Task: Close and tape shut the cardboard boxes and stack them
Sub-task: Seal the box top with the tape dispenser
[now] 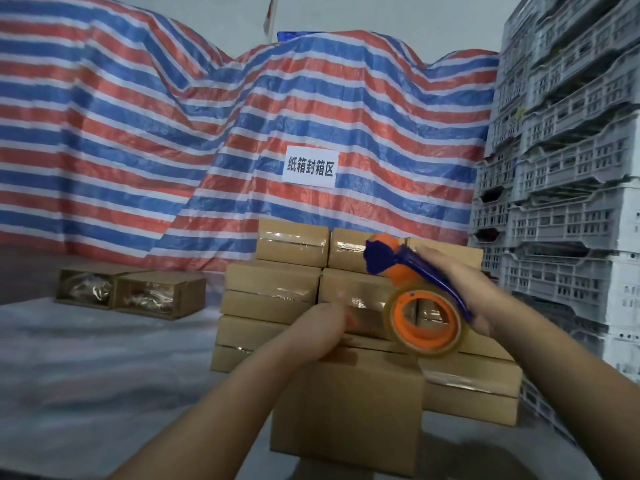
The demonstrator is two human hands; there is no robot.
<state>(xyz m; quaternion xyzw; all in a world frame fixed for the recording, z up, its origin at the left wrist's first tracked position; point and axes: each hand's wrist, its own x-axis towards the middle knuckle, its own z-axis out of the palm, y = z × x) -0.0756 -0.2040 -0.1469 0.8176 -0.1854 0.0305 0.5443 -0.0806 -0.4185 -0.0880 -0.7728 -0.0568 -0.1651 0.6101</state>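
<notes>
A closed cardboard box (349, 410) stands right in front of me. My left hand (322, 327) rests on its far top edge, fingers curled toward the tape's loose end; blur hides whether they pinch it. My right hand (460, 289) grips a blue and orange tape dispenser (408, 289) with a clear tape roll, held tilted above the box. Behind the box stands a stack of taped boxes (277, 282), several layers high.
Two open boxes (131, 292) with plastic-wrapped contents lie on their sides at the left on the grey floor. A red, white and blue striped tarp (173, 133) with a white sign (310, 167) fills the back. Grey plastic crates (568, 168) are stacked high on the right.
</notes>
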